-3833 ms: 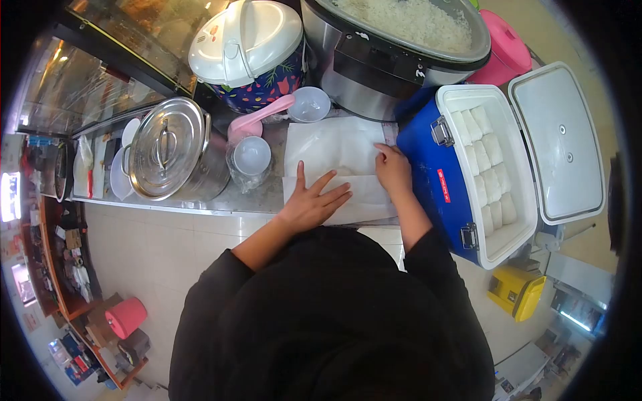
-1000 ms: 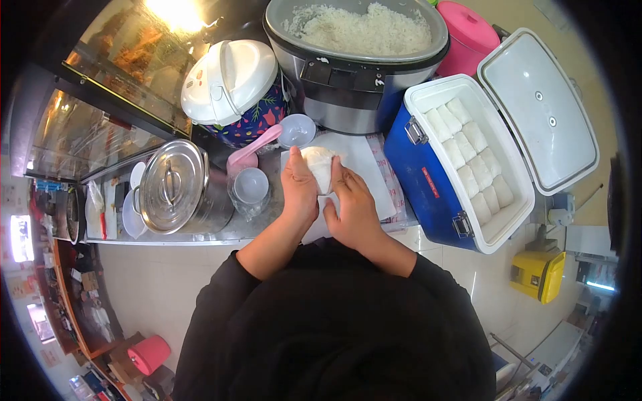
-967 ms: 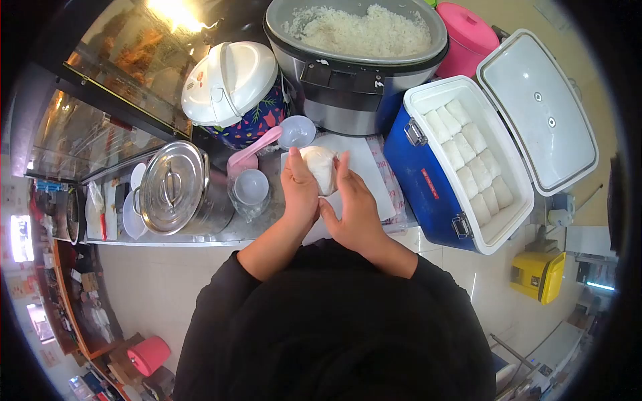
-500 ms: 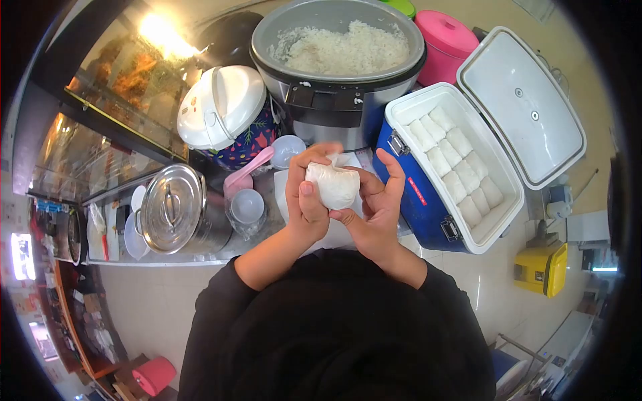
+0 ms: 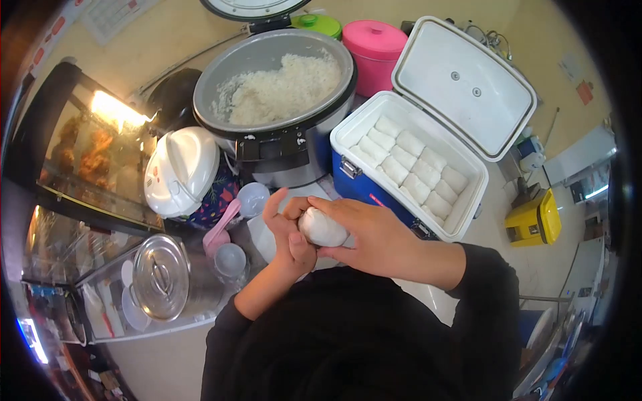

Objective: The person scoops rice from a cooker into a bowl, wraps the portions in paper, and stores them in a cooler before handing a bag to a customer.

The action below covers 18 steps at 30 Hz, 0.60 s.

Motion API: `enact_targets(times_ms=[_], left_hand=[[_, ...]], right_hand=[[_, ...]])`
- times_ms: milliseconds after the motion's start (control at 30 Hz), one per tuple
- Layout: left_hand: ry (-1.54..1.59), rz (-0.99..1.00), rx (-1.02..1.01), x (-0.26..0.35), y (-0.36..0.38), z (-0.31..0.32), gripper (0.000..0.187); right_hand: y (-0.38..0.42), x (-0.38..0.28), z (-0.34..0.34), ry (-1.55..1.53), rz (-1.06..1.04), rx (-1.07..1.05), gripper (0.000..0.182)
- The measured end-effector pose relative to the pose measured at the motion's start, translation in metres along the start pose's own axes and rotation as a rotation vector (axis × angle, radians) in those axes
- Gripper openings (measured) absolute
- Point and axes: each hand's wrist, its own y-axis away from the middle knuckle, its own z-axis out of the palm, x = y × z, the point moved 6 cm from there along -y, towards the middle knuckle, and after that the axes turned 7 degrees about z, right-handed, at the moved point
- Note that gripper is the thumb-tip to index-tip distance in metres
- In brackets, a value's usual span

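Note:
A white-wrapped rice packet (image 5: 323, 228) sits between my two hands in front of my body. My left hand (image 5: 289, 234) holds its left side, with the thumb near its lower left edge and the index finger raised. Wrapped over its right side and top is my right hand (image 5: 374, 237), thumb underneath. Beyond the hands, a large rice cooker (image 5: 281, 157) stands with its lid up, holding loose cooked rice (image 5: 284, 90). To the right, an open blue cooler box (image 5: 342, 182) contains several similar white packets (image 5: 416, 162) in rows.
Left of the rice cooker are a white-lidded container (image 5: 184, 170), a lidded steel pot (image 5: 160, 277), a pink scoop (image 5: 222, 227) and small bowls (image 5: 231, 259). A lit glass food cabinet (image 5: 100, 154) stands far left. A pink bucket (image 5: 374, 60) is behind; a yellow bin (image 5: 535, 220) stands right.
My view has turned, so the cooker and cooler appear further left. My right hand has gone from open fingers beside the packet to closing over it; the packet has been turned.

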Motion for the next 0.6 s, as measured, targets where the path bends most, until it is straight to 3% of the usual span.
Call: enact_targets(times_ms=[133,200,267,433,600], left_hand=[[-0.076,0.19,0.075,-0.002,-0.015,-0.01,0.085],[-0.192,0.128,0.158,-0.006,-0.008,-0.051,0.09],[-0.284,0.047,0.273,-0.007,0.001,-0.086,0.095],[-0.436,-0.041,0.479,0.0,0.034,-0.142,0.092],[-0.582,-0.151,0.566,0.012,0.077,-0.189,0.089]], right_hand=[[-0.025,0.02,-0.054,0.036,0.014,0.113,0.066],[-0.047,0.05,-0.091,0.084,0.227,0.216,0.062],[-0.068,0.094,-0.121,0.376,0.317,0.31,0.061],[-0.102,0.197,-0.138,0.472,0.572,0.285,0.063],[-0.111,0.195,-0.129,0.6,0.438,0.301,0.058]])
